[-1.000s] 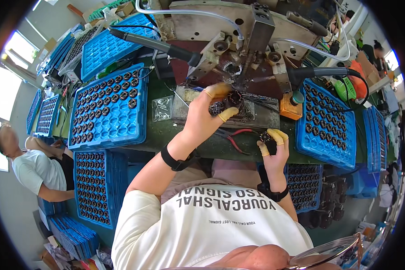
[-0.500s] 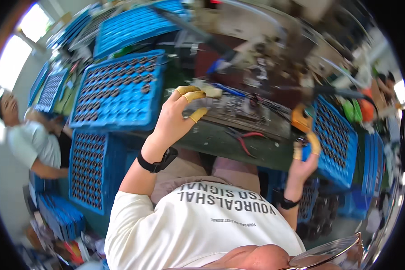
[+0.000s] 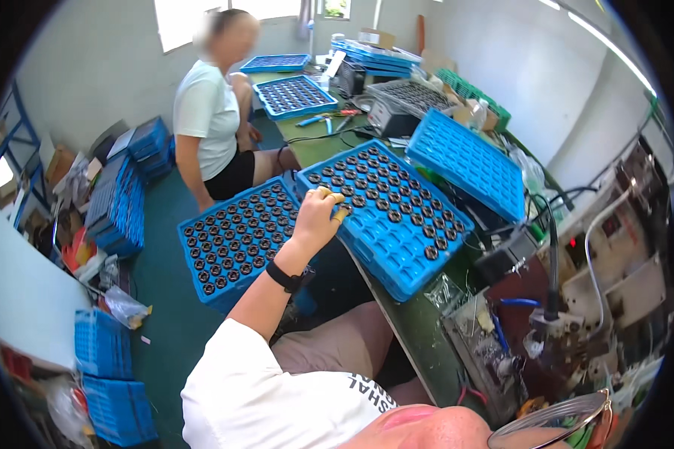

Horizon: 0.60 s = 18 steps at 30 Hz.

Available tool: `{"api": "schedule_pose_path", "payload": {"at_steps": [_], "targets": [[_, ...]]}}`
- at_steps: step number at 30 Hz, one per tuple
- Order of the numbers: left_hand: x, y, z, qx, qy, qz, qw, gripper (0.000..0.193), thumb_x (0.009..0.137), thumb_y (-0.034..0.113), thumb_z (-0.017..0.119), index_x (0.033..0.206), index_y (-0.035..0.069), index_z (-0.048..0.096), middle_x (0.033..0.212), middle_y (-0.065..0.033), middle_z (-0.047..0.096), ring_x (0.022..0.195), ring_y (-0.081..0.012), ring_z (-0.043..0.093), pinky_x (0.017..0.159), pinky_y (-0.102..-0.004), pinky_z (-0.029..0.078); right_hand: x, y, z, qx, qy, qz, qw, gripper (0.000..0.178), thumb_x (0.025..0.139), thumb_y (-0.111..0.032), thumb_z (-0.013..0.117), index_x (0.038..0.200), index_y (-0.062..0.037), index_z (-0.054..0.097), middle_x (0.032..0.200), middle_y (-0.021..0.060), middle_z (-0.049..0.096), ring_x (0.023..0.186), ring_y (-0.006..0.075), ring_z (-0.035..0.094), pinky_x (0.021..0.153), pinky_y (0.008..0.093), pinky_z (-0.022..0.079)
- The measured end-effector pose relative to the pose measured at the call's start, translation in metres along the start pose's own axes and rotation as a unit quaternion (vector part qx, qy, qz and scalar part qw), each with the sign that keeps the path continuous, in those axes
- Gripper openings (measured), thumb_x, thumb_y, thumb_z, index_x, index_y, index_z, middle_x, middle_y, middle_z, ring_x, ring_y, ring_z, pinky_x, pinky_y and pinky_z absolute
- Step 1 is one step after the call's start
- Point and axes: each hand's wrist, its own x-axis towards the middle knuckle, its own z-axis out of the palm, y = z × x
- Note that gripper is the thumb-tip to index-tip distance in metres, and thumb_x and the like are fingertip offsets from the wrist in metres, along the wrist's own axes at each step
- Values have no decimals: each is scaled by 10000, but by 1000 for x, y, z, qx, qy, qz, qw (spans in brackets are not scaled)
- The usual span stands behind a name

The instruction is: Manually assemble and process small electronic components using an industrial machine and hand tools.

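My left hand reaches over the near left edge of a blue tray on the bench. Yellow finger cots cover its fingertips, which are bent together in a pinch. A small round black part shows at the fingertips, mostly hidden by them. Rows of similar round parts fill much of this tray, while several pockets nearest me are bare. Next to my forearm, a second blue tray holds many more of these parts. My right hand is out of view.
A co-worker sits beyond the trays at the left. An unfilled blue tray leans behind the near one. Machinery and red-handled pliers are at the right. Stacked blue trays stand on the floor at the left.
The view has swung left toward the trays and the co-worker. My left hand has gone from above the bench to the tray, its fingers closing. My right hand has left the view.
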Motion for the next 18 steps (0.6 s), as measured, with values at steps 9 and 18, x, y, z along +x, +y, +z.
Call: {"api": "schedule_pose_path", "payload": {"at_steps": [9,18], "targets": [[28,-7,1,21,-146,-80,986,350,776,293,753,981,17,690,1024,-183,587,975,-339,605,846,-408,507,40,-31,2,-163,-117,397,895,439,926,-209,640,1285,8,511,1055,214,645,873,360,649,758,418,546],[53,-9,3,106,-248,-39,962,361,729,351,745,927,54,691,1010,-165,650,992,-324,627,850,-419,514,-8,-43,-74,-371,-96,174,907,361,935,-302,631,1153,-18,590,1099,157,502,875,315,526,746,461,479]]}}
